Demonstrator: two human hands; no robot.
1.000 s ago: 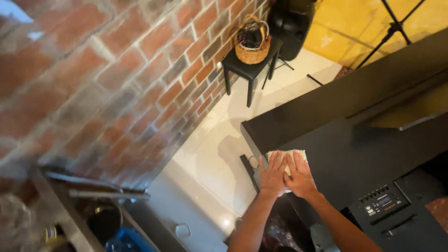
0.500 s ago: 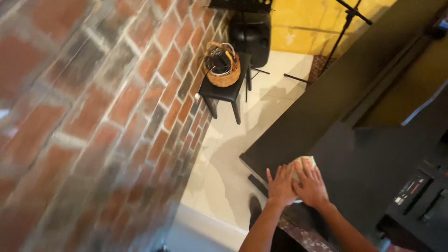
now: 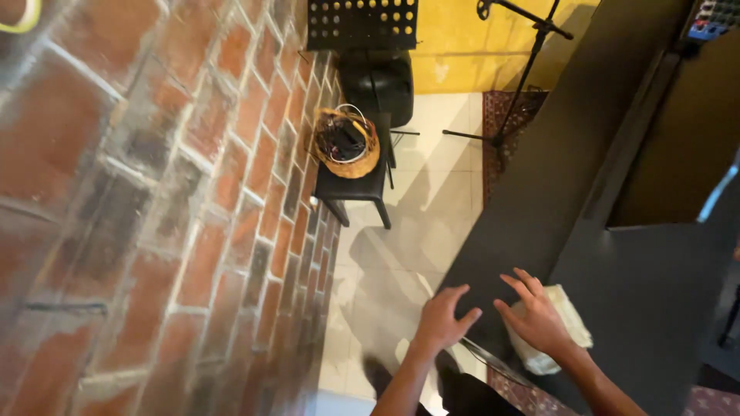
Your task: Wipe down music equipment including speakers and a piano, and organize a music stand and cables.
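A red brick wall [image 3: 154,200] fills the left of my view, running from near to far. Beside it, further off, a woven basket [image 3: 346,143] holding dark cables sits on a small black stool [image 3: 353,185] on the pale tiled floor [image 3: 416,231]. Beyond the stool stands a black speaker [image 3: 379,83], with a perforated black music stand [image 3: 362,23] above it, and to the right of those a microphone stand [image 3: 524,77] rises against the yellow wall [image 3: 462,46], its feet near the edge of a patterned rug [image 3: 509,115].

My left hand [image 3: 441,320] is near me, fingers spread and loosely open, holding nothing; it hovers at the near left edge of the long black surface [image 3: 555,177] of the instrument case, and I cannot tell whether the fingertips touch it. Just to its right, apart from it, my right hand [image 3: 536,317] lies palm down with fingers splayed, pressing flat on a folded pale cloth [image 3: 566,320]. The cloth rests on the black surface, near the corner closest to me, sticking out from under my palm on the right and near sides. I am not gripping it, only pressing on it. At the far right top corner a small control panel [image 3: 713,17] shows
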